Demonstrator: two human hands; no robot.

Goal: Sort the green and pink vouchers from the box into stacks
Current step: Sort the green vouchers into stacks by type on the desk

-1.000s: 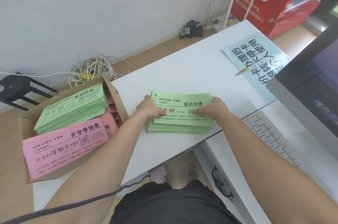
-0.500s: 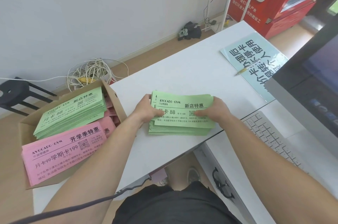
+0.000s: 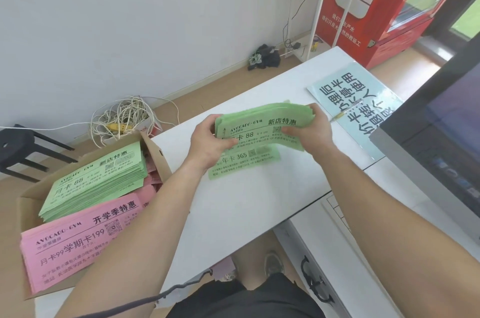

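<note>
Green paper fills your grip at the centre of the frame: you hold a thick stack of green vouchers (image 3: 265, 124) lifted off the white surface (image 3: 246, 203), its long axis running left to right and tilting slightly up toward the right. The printed face points toward you, text upright. Your left hand (image 3: 207, 146) clamps the stack's left end, fingers (image 3: 228, 142) closed over the top sheet; your right hand (image 3: 311, 130) clamps the right end, fingers wrapped round the edge. Under the lifted stack a single green voucher (image 3: 246, 163) lies flat on the surface, same left-to-right axis, its upper part hidden by the stack and your left hand.

At the lower left of the frame the cardboard box (image 3: 158, 159) sits beside the surface. Inside it a green pile (image 3: 96, 182) lies above a pink pile (image 3: 78, 242) in the picture, both with long axes rising to the right; your left forearm crosses over the pink pile's right end. More pink sheets show between the piles and the box wall, too hidden to count.

At the right, a pale blue sign (image 3: 355, 107) lies on the surface with a pen (image 3: 346, 111) on it, just beside your right hand. A monitor (image 3: 441, 135) cuts off the right edge, and a white keyboard (image 3: 340, 211) is mostly hidden behind your right forearm. On the floor at the upper left are a coil of white cable (image 3: 122, 117) and a black stool (image 3: 18, 146).
</note>
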